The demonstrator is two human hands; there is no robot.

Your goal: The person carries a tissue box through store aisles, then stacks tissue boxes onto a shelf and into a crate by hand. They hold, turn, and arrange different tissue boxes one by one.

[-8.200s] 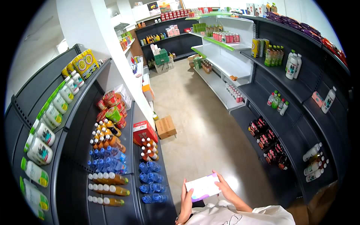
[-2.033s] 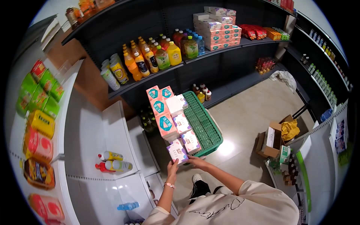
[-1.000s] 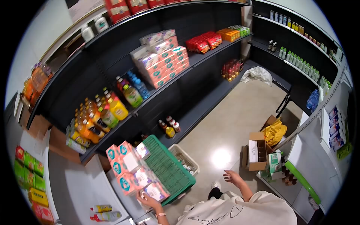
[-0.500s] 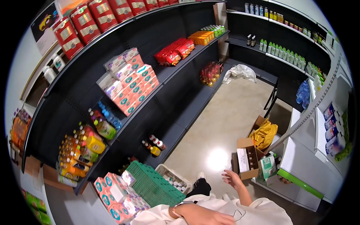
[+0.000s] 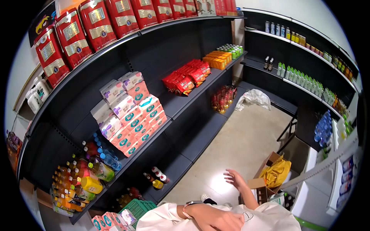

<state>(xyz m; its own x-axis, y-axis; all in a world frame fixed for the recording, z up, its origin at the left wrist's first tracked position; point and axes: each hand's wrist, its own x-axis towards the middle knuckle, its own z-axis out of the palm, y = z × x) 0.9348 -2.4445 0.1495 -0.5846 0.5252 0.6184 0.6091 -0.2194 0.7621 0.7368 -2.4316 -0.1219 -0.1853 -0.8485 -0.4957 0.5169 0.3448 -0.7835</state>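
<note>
My left hand [image 5: 217,216], with a watch and bracelet at the wrist, lies across the front of my pale top. Its fingers are loosely bent and nothing shows in them. A thin cord loop on the top [image 5: 254,216] is just beside the fingertips. Out in front, my right hand [image 5: 235,179] is raised over the floor with its fingers apart, holding nothing. Cardboard boxes [image 5: 257,184] with a yellow bag [image 5: 277,172] sit beyond it to the right. Left of my left hand, a green crate [image 5: 138,209] is partly cut off by my sleeve.
Dark shelving on the left bears pink tissue packs [image 5: 135,125], drink bottles [image 5: 83,183], red snack bags [image 5: 185,81] and red tins [image 5: 98,25]. More tissue packs [image 5: 106,221] stand low left. Bottles [image 5: 304,82] line the far shelves. A white bag [image 5: 254,99] lies at the back.
The view has tilted up, so the shelves show larger and the crate and boxes sit lower in the picture. My right hand remains raised; my left hand remains across my front.
</note>
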